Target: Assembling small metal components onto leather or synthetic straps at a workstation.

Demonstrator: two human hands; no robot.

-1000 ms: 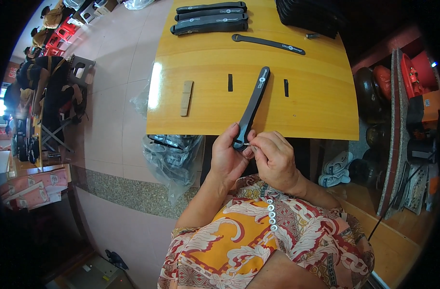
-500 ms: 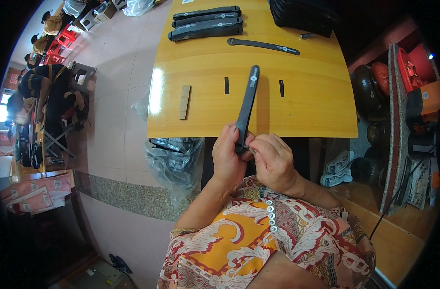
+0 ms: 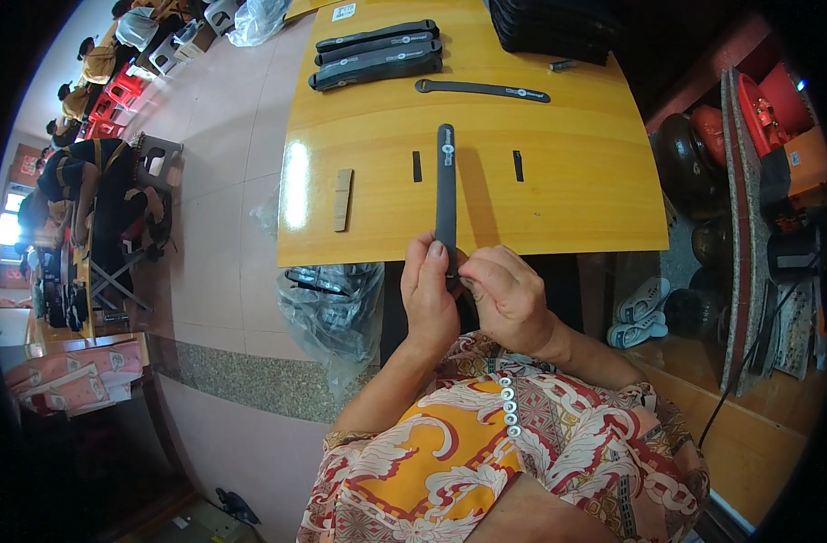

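Observation:
My left hand is closed round the lower part of a long, flat black strap with a rounded tip and white print. The strap points away from me over the near edge of the table, my thumb lying along it. My right hand is pinched at the strap's lower end, fingertips close to my left fingers. Whatever sits between those fingertips is too small and covered to make out. A similar single strap lies farther back on the table. Left of it rest several stacked bundles of straps.
On the yellow table lie a flat brown strip, two short black strips and a small dark cylinder. A black pile stands at the back. A clear plastic bag hangs below the front left edge. People sit far left.
The strap has swung from leaning right to nearly upright, its tip moving left. Both hands remain together at its lower end. The whole view has shifted slightly.

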